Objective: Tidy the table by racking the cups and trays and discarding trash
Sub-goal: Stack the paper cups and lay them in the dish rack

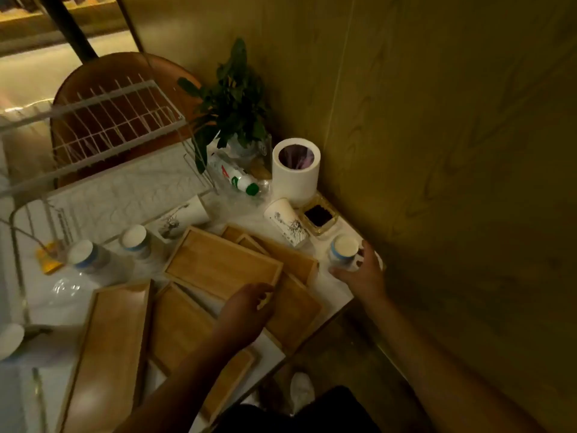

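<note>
1. My right grip [359, 270] is wrapping around an upside-down white cup with a blue band [343, 250], which is standing at the bench's right edge, close to the wall; my fingers are closing on its sides.
2. My left grip [249, 303] is resting on the near corner of the top wooden tray [218, 264], fingers curling over its rim; I cannot tell whether they are really clamping it.
3. That tray is lying tilted across several other wooden trays [293, 310] piled loosely in the middle of the white bench [337, 295], with a long tray [109, 348] sitting to their left.
4. Two printed paper cups are lying on their sides beyond the trays, one [288, 221] just beside a small square dish [318, 215], the other [184, 215] nearer the rack.
5. Two more upside-down cups [134, 240] are standing at the left, in front of the white wire dish rack [103, 120].
6. A plastic bottle with a green cap [237, 178] is lying beside the white bin [296, 170], near a potted plant [232, 101] in the corner.
</note>
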Available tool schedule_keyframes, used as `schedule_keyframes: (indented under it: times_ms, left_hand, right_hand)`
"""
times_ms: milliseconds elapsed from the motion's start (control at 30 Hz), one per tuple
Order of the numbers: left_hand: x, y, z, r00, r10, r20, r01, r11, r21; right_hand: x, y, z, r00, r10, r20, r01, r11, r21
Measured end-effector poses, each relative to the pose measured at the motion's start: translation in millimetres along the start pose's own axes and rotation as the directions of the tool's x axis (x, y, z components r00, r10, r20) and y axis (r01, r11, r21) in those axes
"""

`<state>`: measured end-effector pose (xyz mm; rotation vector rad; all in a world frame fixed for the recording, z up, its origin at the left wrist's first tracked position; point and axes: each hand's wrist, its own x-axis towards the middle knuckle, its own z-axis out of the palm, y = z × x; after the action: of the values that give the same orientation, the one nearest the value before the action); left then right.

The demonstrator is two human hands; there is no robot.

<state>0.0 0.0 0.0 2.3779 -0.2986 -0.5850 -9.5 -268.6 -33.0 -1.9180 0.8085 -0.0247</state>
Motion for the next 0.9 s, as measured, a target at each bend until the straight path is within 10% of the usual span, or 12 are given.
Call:
schedule_keyframes:
  times_ms: [367, 900]
  left_hand:
    - [114, 36, -1, 0.988, -0.139, -0.074, 0.12, 0.97, -0.213]
    - [229, 59, 33, 0.711, -0.697, -0.091, 0.558, 0.639, -0.53]
  right_hand:
    - [31, -3, 4, 0.996, -0.092, -0.022, 0.089, 0.991, -0.098]
    - [51, -12, -17, 0.972, -0.198, 0.124, 0.207, 0.976, -0.064]
